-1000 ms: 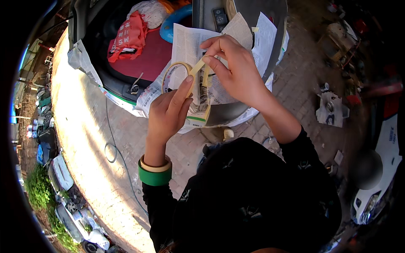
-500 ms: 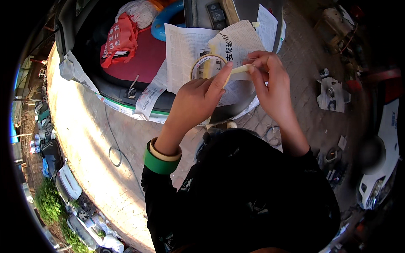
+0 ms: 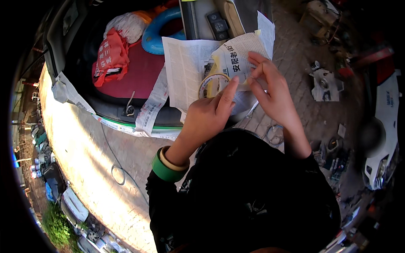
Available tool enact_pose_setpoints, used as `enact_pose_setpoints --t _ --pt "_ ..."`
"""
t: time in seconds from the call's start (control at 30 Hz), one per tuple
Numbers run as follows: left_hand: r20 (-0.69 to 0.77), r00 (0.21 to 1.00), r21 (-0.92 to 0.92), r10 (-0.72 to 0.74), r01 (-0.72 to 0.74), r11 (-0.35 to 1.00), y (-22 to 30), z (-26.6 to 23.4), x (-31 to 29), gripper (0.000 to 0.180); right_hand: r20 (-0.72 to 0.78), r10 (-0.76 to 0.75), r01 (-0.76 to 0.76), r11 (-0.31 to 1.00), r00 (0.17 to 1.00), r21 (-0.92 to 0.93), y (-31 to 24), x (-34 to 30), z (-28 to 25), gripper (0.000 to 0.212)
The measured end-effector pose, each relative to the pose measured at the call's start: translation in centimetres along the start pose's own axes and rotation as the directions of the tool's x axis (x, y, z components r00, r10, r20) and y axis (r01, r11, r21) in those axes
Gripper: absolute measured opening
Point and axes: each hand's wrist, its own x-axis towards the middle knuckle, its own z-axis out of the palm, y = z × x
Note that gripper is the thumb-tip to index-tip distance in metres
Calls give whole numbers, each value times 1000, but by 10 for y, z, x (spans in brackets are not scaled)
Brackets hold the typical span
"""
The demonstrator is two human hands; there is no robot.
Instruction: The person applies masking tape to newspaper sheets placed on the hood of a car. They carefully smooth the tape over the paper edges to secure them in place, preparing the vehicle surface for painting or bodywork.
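My left hand (image 3: pixel 209 113) is closed on a roll of masking tape (image 3: pixel 201 89), thumb stretched along its side. At the right, the thumb and fingers of my right hand (image 3: pixel 271 86) pinch the loose tape end; the strip between the hands is hard to make out. Printed newspaper (image 3: pixel 183 63) lies just beyond both hands, with pale tape stuck along part of it. A green tape roll (image 3: pixel 165 172) and a narrower tan ring (image 3: pixel 173 163) sit around my left wrist.
An opened car boot holds a red bag (image 3: pixel 113 57), a blue ring (image 3: pixel 154 36) and a dark red mat (image 3: pixel 135 78). Newspaper strips (image 3: pixel 149 107) cover its edge. A cable (image 3: pixel 119 175) lies on the paving. Car parts (image 3: pixel 325 84) and a white bumper (image 3: pixel 382 139) stand at right.
The view has shifted, so the boot sits lower in the picture. My hands have come down nearer the newspaper, and the pulled strip that showed plainly between them is now less visible.
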Motion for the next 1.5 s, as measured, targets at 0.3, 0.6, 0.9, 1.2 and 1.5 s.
enact_pose_setpoints --t 0.3,0.6,0.9,1.2,1.5 --pt "-116 987 66 -107 115 991 -34 19 43 84 -115 95 -78 987 989 142 -8 14 17 19" --pt "87 979 -93 -184 192 977 -42 31 59 94 -105 76 -55 980 992 191 2 9 19 27" --pt "142 979 29 -145 142 989 -40 31 59 96 -172 177 -49 821 969 569 23 -9 30 27" --pt "195 955 -102 -223 246 964 -26 22 65 89 -192 217 -34 742 957 670 26 -11 32 25" --pt "106 982 -90 -158 168 982 -32 25 62 94 107 355 -276 470 929 838 42 11 -1 16"
